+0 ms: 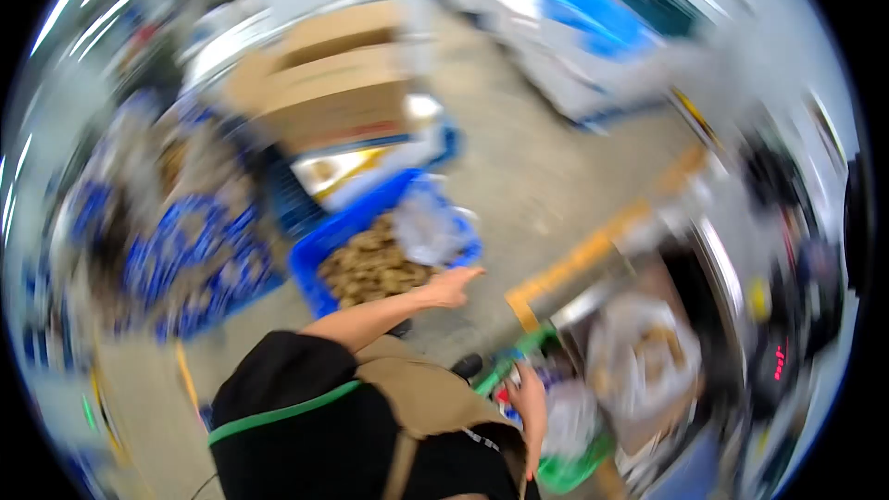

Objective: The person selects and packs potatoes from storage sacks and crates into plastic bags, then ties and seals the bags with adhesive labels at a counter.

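Note:
My left hand point(450, 287) is stretched out past the near right corner of a blue crate point(308, 264), with at least one finger extended and nothing visible in it. Brown, lumpy potato-like pieces point(375, 264) fill the crate, and a clear plastic bag point(428, 230) lies over its right part. Lower down, my right hand point(529, 398) hangs at the edge of a green basket point(567, 477), close to a small red and white item. Blur hides whether its fingers hold anything. Another pale plastic bag point(569, 417) lies in the basket.
An open cardboard box point(338, 102) stands behind the crate. Blue-and-clear bagged goods point(199, 255) are stacked at the left. A wrapped pallet point(583, 65) with blue sheeting stands at the back. On the right, a clear bag point(644, 352) sits near a scale display point(779, 363).

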`<move>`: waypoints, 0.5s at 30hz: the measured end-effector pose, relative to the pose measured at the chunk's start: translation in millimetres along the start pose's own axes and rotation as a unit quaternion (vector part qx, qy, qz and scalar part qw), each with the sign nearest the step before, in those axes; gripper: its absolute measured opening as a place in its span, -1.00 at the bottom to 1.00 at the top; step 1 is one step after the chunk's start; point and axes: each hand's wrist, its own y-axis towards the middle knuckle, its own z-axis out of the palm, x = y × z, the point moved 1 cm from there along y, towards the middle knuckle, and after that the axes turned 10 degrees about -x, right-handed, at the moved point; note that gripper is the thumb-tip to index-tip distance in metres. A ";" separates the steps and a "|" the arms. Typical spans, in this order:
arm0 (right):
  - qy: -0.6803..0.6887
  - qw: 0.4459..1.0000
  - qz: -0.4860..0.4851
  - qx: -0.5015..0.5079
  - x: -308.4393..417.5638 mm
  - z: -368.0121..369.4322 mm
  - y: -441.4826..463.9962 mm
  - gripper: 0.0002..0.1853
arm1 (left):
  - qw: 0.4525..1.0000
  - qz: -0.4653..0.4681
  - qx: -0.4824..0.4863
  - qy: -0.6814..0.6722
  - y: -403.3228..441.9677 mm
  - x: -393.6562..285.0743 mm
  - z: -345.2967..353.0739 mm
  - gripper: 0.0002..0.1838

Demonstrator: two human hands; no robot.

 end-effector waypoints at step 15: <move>-0.122 0.926 -0.255 0.251 204.5 136.2 126.4 -0.50 | 0.847 -0.473 -0.231 -0.068 -303.3 223.5 -158.0 -0.51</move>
